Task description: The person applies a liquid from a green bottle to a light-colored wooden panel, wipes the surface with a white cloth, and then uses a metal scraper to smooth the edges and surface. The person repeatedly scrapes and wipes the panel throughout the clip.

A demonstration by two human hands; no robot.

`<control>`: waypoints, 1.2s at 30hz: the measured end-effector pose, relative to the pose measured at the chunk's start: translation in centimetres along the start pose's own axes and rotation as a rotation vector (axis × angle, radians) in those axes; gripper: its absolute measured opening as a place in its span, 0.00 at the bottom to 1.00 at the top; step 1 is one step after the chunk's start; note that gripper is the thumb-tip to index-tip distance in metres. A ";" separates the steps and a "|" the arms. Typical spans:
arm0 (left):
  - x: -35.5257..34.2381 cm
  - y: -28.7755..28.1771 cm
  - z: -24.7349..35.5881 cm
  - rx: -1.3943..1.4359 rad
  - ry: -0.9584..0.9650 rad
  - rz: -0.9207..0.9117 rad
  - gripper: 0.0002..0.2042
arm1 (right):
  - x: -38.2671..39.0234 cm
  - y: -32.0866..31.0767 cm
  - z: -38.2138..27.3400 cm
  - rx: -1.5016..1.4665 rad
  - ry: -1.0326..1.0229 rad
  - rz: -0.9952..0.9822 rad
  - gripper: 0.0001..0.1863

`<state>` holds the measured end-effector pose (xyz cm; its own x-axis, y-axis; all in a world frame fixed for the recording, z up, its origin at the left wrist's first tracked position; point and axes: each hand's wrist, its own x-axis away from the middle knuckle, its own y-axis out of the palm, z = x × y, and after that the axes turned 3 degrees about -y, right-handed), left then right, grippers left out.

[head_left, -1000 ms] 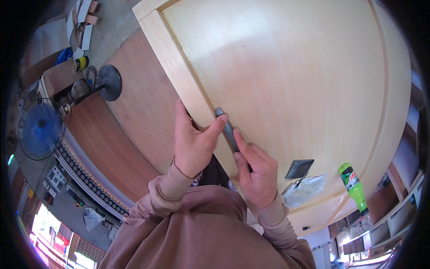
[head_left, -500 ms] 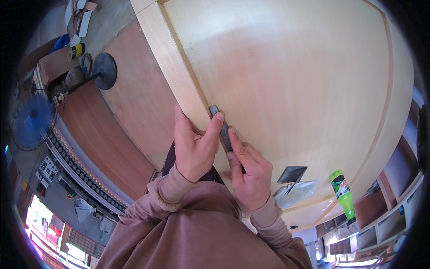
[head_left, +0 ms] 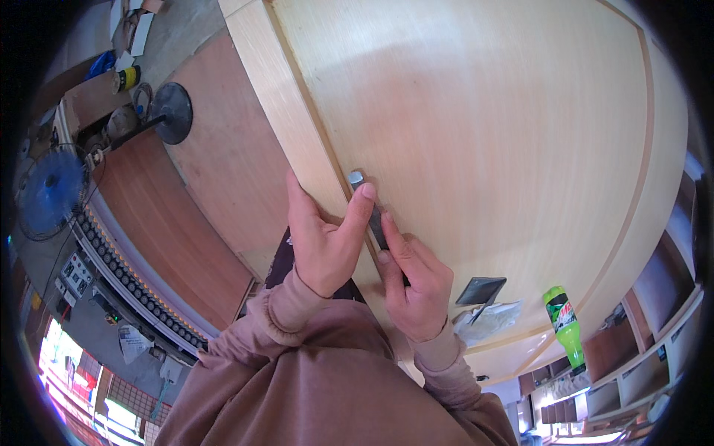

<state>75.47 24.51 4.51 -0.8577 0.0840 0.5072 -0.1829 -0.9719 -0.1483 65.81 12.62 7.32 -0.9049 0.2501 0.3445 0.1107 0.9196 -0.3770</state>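
Observation:
A pale wooden panel [head_left: 476,134] with a raised border strip [head_left: 297,119] fills the upper middle and right. Along the strip's inner edge lies a narrow grey metal tool [head_left: 375,225] with a shiny tip. My left hand [head_left: 323,238] grips the strip's outer side, its thumb pressing on the tool near that tip. Just behind it, my right hand [head_left: 416,290] holds the lower part of the tool between thumb and fingers; the tool's rear end is hidden in the hand.
A dark flat object [head_left: 480,290], a plastic bag [head_left: 497,321] and a green bottle [head_left: 564,331] rest on the panel. A blue fan [head_left: 52,186], long reddish boards [head_left: 167,223] and scraps [head_left: 134,37] are at left. Open cabinets [head_left: 647,327] stand at lower right.
The view has shifted slightly, moving the bottle down and left in the picture. My hands and the tool appear slightly further left, with the same grip.

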 end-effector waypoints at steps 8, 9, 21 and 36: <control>0.0 -0.1 -0.3 0.102 -0.075 -0.034 0.30 | 0.5 0.0 0.4 0.021 -0.005 -0.001 0.32; -0.1 0.0 0.0 0.111 -0.100 -0.027 0.31 | 0.4 0.0 0.3 0.014 -0.022 0.017 0.33; 3.4 -7.4 7.7 -0.173 -0.188 -0.344 0.12 | 3.8 -5.2 0.1 -0.005 -0.234 -0.174 0.42; 0.2 -15.5 4.6 -0.135 -0.020 -0.004 0.06 | 8.1 -2.8 1.4 0.097 -0.006 0.240 0.36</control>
<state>80.32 38.61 10.83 -0.8473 0.0821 0.5248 -0.2505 -0.9330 -0.2584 57.59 11.64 10.01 -0.8597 0.4561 0.2301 0.2830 0.8003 -0.5287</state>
